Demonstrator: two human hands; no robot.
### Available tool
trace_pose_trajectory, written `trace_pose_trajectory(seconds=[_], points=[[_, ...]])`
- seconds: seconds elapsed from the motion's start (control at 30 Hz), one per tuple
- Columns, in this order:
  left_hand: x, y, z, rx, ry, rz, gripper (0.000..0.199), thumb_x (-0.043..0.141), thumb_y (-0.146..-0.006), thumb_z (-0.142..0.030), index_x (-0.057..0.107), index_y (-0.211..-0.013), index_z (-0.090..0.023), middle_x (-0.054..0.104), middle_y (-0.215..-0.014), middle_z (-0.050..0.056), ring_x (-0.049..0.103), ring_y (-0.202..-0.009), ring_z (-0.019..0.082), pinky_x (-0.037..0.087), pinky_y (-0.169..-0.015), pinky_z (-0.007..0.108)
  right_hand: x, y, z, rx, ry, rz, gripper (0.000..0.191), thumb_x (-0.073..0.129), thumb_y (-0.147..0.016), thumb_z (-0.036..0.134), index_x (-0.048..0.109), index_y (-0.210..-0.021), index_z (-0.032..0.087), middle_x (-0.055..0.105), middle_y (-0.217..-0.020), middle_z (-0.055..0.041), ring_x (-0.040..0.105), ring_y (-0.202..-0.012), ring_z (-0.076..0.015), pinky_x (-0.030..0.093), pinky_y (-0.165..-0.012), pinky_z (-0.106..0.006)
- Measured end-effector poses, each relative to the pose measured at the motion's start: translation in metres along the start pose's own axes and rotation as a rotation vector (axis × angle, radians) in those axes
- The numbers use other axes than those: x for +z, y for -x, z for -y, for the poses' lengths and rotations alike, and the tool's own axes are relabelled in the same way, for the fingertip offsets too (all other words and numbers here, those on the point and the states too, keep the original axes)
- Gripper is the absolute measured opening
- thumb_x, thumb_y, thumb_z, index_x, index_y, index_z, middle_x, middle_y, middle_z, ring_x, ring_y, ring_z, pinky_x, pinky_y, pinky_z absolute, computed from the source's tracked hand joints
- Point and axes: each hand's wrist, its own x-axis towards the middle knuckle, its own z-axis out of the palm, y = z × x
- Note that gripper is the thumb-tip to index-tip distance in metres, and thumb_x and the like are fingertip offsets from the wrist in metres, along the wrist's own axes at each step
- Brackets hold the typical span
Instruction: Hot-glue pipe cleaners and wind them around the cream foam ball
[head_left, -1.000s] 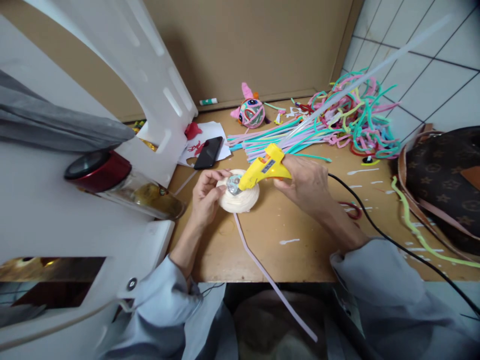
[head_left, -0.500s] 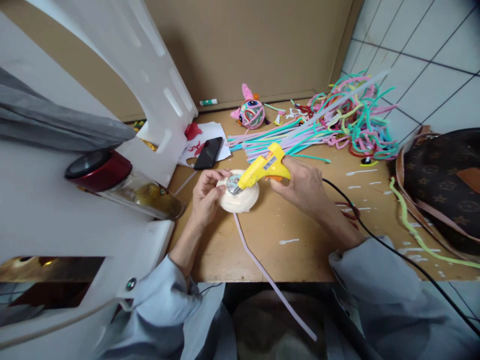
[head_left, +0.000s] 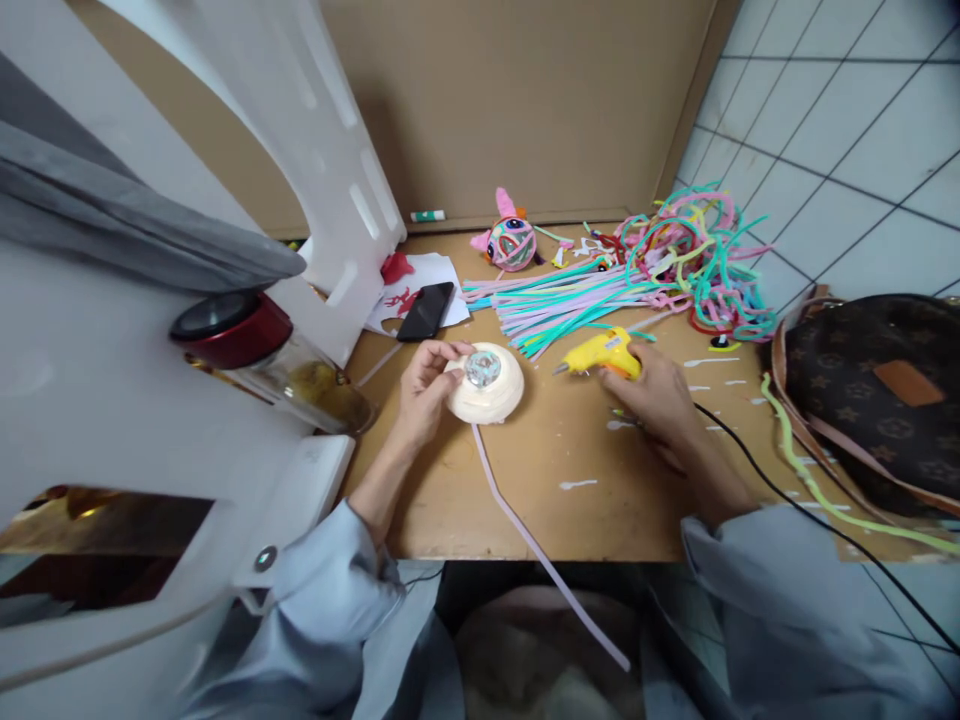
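Observation:
My left hand (head_left: 430, 392) pinches the left rim of a round cream-coloured piece (head_left: 491, 402), coiled like a bowl, with a clear shiny centre (head_left: 482, 369). From beneath it a pale lilac pipe cleaner (head_left: 529, 540) runs down past the table's front edge. A yellow hot glue gun (head_left: 601, 350) is gripped in my right hand (head_left: 654, 388); its nozzle points left and stands apart from the cream piece. Under my right hand lie small scissors-like handles, partly hidden.
Bundled pastel pipe cleaners (head_left: 574, 300) lie behind, tangled at the right. A pink decorated ball (head_left: 511, 243), a phone (head_left: 425, 312) on paper and a glass bottle (head_left: 300, 385) are around. A brown bag (head_left: 885, 400) sits right; the gun's black cord (head_left: 757, 475) trails past it.
My right hand has drawn the glue gun away from the cream piece, to the right and slightly down. My left hand still holds the piece. The view has shifted a little.

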Motion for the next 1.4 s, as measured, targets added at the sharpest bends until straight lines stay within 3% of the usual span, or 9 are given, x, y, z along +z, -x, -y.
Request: trace_pose_trajectory(seconds=[0.1, 0.2, 0.27, 0.37, 0.5, 0.6, 0.87, 1.17, 1.4], points=[[0.0, 0.0, 0.001, 0.006, -0.021, 0.015, 0.027, 0.08, -0.072, -0.031, 0.059, -0.085, -0.022, 0.073, -0.1, 0.006, 0.068, -0.101, 0.021, 0.051, -0.092, 0.035, 0.002, 0.014, -0.026, -0.055, 0.19, -0.005, 0.024, 0.058, -0.079, 0.043, 0.063, -0.083, 0.019, 0.064, -0.078, -0.0092, 0.056, -0.073, -0.0249, 0.04, -0.065, -0.033], [0.001, 0.0, 0.002, 0.025, -0.028, 0.015, 0.029, 0.081, -0.073, -0.034, 0.059, -0.085, -0.021, 0.073, -0.102, 0.007, 0.068, -0.1, 0.02, 0.052, -0.089, 0.033, -0.004, 0.024, -0.024, -0.062, 0.36, -0.01, 0.028, 0.061, -0.082, 0.042, 0.066, -0.089, 0.015, 0.066, -0.087, -0.0147, 0.058, -0.082, -0.0298, 0.041, -0.07, -0.037], [0.002, 0.0, 0.002, 0.035, -0.033, 0.019, 0.029, 0.08, -0.074, -0.035, 0.058, -0.085, -0.021, 0.073, -0.102, 0.007, 0.068, -0.099, 0.02, 0.052, -0.088, 0.032, -0.015, 0.028, -0.004, -0.091, 0.365, -0.091, 0.03, 0.063, -0.084, 0.042, 0.069, -0.096, 0.014, 0.068, -0.096, -0.0171, 0.06, -0.089, -0.0328, 0.042, -0.075, -0.04], [0.003, 0.0, 0.002, 0.039, -0.044, 0.032, 0.027, 0.079, -0.075, -0.032, 0.057, -0.085, -0.02, 0.072, -0.102, 0.007, 0.067, -0.098, 0.019, 0.052, -0.088, 0.032, -0.03, 0.031, 0.045, -0.258, 0.085, -0.178, 0.019, 0.058, -0.092, 0.033, 0.07, -0.097, 0.02, 0.071, -0.097, -0.0112, 0.063, -0.091, -0.0279, 0.044, -0.081, -0.04], [0.004, 0.0, 0.001, 0.052, -0.066, 0.029, 0.026, 0.078, -0.075, -0.031, 0.056, -0.085, -0.02, 0.072, -0.101, 0.007, 0.067, -0.096, 0.019, 0.053, -0.086, 0.032, -0.03, 0.033, 0.109, -0.463, -0.205, -0.065, 0.018, 0.056, -0.096, 0.026, 0.072, -0.089, 0.023, 0.072, -0.088, -0.0044, 0.065, -0.088, -0.0213, 0.042, -0.083, -0.035], [0.005, 0.0, 0.001, 0.052, -0.063, 0.032, 0.026, 0.077, -0.076, -0.031, 0.055, -0.086, -0.021, 0.071, -0.101, 0.007, 0.067, -0.095, 0.019, 0.053, -0.085, 0.032, -0.018, 0.031, 0.133, -0.532, -0.234, 0.008, 0.015, 0.06, -0.095, 0.025, 0.073, -0.087, 0.022, 0.072, -0.088, -0.0036, 0.064, -0.088, -0.02, 0.039, -0.083, -0.034], [0.008, 0.001, -0.002, 0.039, -0.045, 0.031, 0.023, 0.075, -0.075, -0.026, 0.056, -0.086, -0.021, 0.071, -0.101, 0.006, 0.067, -0.097, 0.02, 0.053, -0.09, 0.034, -0.001, 0.018, 0.136, -0.504, -0.15, 0.158, 0.013, 0.065, -0.093, 0.024, 0.075, -0.084, 0.021, 0.071, -0.085, -0.0039, 0.062, -0.088, -0.021, 0.032, -0.081, -0.034], [0.008, 0.001, -0.001, 0.06, -0.069, 0.041, 0.021, 0.074, -0.076, -0.026, 0.057, -0.087, -0.021, 0.072, -0.102, 0.007, 0.068, -0.097, 0.02, 0.054, -0.089, 0.035, 0.002, 0.015, 0.132, -0.516, -0.111, 0.136, 0.016, 0.062, -0.094, 0.023, 0.074, -0.085, 0.021, 0.071, -0.09, -0.0048, 0.062, -0.089, -0.0213, 0.031, -0.081, -0.034], [0.007, 0.002, -0.002, 0.061, -0.093, 0.048, 0.023, 0.075, -0.077, -0.029, 0.055, -0.087, -0.02, 0.072, -0.103, 0.008, 0.069, -0.097, 0.02, 0.055, -0.087, 0.034, 0.002, 0.006, 0.13, -0.496, -0.103, 0.202, 0.012, 0.066, -0.092, 0.02, 0.076, -0.085, 0.02, 0.071, -0.087, -0.004, 0.062, -0.088, -0.0202, 0.029, -0.082, -0.034]])
